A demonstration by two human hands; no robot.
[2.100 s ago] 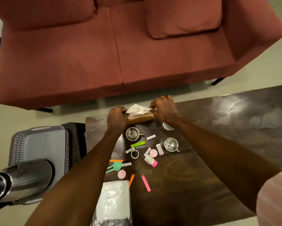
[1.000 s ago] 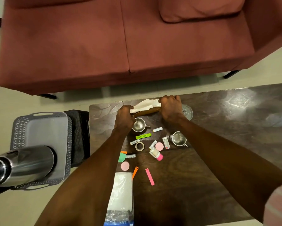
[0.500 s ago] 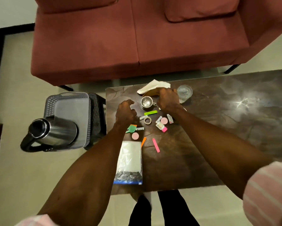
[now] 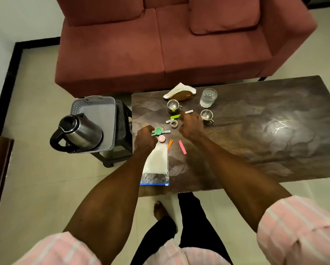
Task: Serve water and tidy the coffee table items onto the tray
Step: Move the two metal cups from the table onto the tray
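Note:
The grey tray point(image 4: 105, 111) sits on a black stool left of the dark coffee table point(image 4: 255, 142), with a steel kettle point(image 4: 78, 132) on it. On the table are a water glass point(image 4: 208, 97), a napkin holder point(image 4: 181, 92), two steel cups point(image 4: 172, 106) point(image 4: 206, 114), a tape roll point(image 4: 173, 123) and coloured clips. My left hand point(image 4: 145, 138) is curled at the handle end of a green scoop point(image 4: 158, 131) that lies on the table. My right hand point(image 4: 190, 125) is curled, knuckles up, over some small items; what is under it is hidden.
A zip bag point(image 4: 157, 165) lies at the table's near edge, with a pink disc point(image 4: 161, 138), an orange clip point(image 4: 170, 144) and a pink clip point(image 4: 182, 147) beside it. A red sofa point(image 4: 160, 44) stands behind the table. My legs are at the near edge.
Both hands let go of the napkin holder and drew back toward me. The left went to the green scoop, the right to the small items. The view pulled back.

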